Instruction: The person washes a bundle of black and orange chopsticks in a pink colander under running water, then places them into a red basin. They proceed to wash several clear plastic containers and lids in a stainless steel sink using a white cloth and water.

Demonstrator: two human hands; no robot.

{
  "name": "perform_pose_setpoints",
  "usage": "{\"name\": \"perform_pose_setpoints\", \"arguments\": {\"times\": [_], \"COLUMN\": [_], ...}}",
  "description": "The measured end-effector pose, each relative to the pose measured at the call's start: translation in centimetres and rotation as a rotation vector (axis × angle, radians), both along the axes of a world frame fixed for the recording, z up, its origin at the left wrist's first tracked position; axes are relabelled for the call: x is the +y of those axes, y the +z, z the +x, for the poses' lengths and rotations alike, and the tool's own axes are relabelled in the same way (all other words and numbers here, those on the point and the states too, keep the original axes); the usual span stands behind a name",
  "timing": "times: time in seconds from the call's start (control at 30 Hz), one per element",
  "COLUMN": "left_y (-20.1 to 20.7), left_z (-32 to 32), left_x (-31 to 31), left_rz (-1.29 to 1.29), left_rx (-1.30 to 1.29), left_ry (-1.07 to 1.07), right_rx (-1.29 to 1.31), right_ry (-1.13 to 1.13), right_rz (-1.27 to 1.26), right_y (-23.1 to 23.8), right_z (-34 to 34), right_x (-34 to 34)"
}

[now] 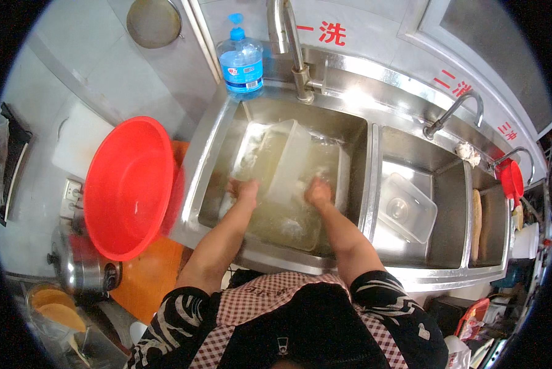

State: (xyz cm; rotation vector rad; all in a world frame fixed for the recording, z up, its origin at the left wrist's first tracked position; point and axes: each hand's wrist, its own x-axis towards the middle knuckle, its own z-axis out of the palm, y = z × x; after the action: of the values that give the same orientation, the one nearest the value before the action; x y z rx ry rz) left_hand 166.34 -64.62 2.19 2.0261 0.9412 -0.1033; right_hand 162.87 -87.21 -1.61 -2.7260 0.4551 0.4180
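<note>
Cloudy water fills the left basin [217,203] of a steel sink, and both my hands reach into it. A translucent plastic container [291,163] lies tilted in the water, one pale wall rising above the surface. To its left, my left hand [244,190] has its fingers curled down, their tips hidden. My right hand [318,192] is on the container's other side, fingers bent together and partly under the murky water. Whatever either hand grips is hidden. Another pale container wall [343,175] shows at the basin's right side, and some whitish froth floats nearby.
A large red basin [128,190] stands at the left on an orange surface. Behind the sink are a blue pump bottle [241,64] and a tall faucet [300,80]. The middle basin holds a clear plastic box [408,208]. A red ladle [511,177] hangs far right.
</note>
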Motion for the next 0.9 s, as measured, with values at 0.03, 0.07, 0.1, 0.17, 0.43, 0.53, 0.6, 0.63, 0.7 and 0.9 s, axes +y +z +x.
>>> {"name": "perform_pose_setpoints", "arguments": {"times": [0.03,0.07,0.1,0.17,0.43,0.53,0.6,0.63,0.7,0.9], "left_y": [-3.2,-3.7,-1.9,3.8,-6.7,-5.9,-7.3,-6.5,-5.5,1.0], "left_z": [1.3,1.9,1.7,-0.3,1.2,3.3,4.6,4.6,4.5,2.6], "left_x": [1.6,2.1,1.6,0.1,0.9,1.8,3.7,3.4,2.6,-1.4], "left_rz": [-0.098,-0.176,-0.284,-0.672,-1.102,-0.664,-0.164,0.089,-0.176,-0.933], "left_rx": [-0.140,-0.152,-0.116,0.204,0.266,-0.129,-0.519,-0.682,-0.729,-0.433], "left_ry": [0.095,0.139,0.165,0.142,0.278,-0.001,-0.217,-0.315,-0.372,-0.320], "right_rx": [-0.025,0.001,0.030,0.049,0.083,-0.230,-0.446,-0.538,-0.723,-0.520], "right_ry": [-0.016,-0.018,-0.030,-0.163,-0.044,0.107,-0.436,-0.729,-0.533,-0.357], "right_rz": [0.043,0.035,0.032,0.119,-0.075,-0.061,0.524,0.801,0.966,1.162], "right_y": [-0.3,-0.1,1.1,1.6,-0.2,-6.1,-3.0,-1.7,-0.6,7.8], "right_z": [0.3,0.3,0.0,-0.1,0.2,1.0,2.1,2.1,2.5,6.2], "right_x": [0.0,-0.2,-0.1,-0.3,0.6,-4.3,-1.9,-1.7,-1.3,6.3]}}
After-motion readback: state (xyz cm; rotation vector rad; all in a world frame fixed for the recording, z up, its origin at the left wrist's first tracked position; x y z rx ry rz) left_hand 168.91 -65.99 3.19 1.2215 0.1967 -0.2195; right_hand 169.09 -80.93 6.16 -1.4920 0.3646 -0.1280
